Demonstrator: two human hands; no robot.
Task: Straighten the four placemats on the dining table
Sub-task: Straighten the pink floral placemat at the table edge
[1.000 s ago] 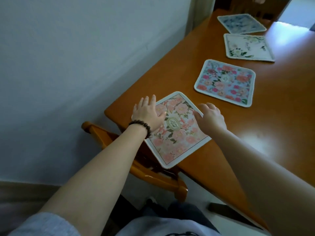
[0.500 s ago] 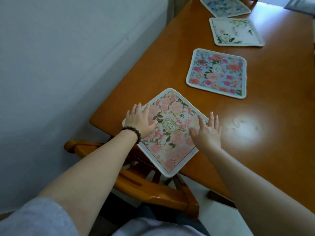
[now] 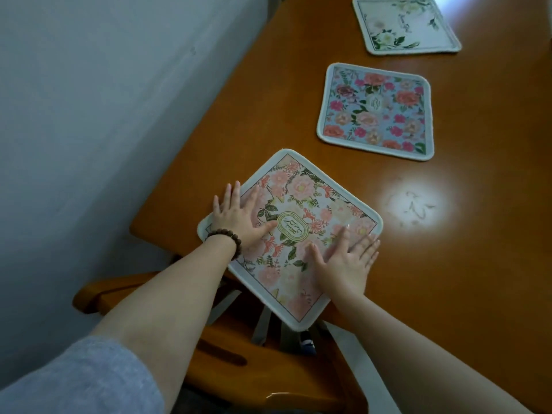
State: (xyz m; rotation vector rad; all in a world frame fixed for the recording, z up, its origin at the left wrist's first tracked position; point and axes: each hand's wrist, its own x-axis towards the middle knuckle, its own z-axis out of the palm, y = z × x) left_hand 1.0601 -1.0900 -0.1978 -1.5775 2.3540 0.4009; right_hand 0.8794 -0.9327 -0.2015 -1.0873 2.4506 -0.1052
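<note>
The pink floral placemat (image 3: 301, 228) lies at the near corner of the wooden dining table (image 3: 478, 264), turned like a diamond: one corner points to twelve o'clock, the opposite one to six o'clock and hangs past the table edge above the wooden chair (image 3: 227, 354). It is roughly square, so I see no long axis. My left hand (image 3: 239, 219) rests flat on its nine o'clock corner, fingers straight and spread, a beaded bracelet (image 3: 227, 239) on that wrist. My right hand (image 3: 346, 261) presses flat on the four o'clock side, fingers straight and fanned out toward one o'clock, fingertips near the mat's right edge. Half a second ago my right hand stood at the mat's right edge with its fingers up; now it lies on the mat, and the view has come in closer so the farthest mat is out of sight. The gold oval emblem (image 3: 292, 228) at the centre carries lettering I cannot read. At one o'clock lies the blue floral placemat (image 3: 376, 112), square to the table, and beyond it at twelve o'clock the white floral placemat (image 3: 406, 25).
</note>
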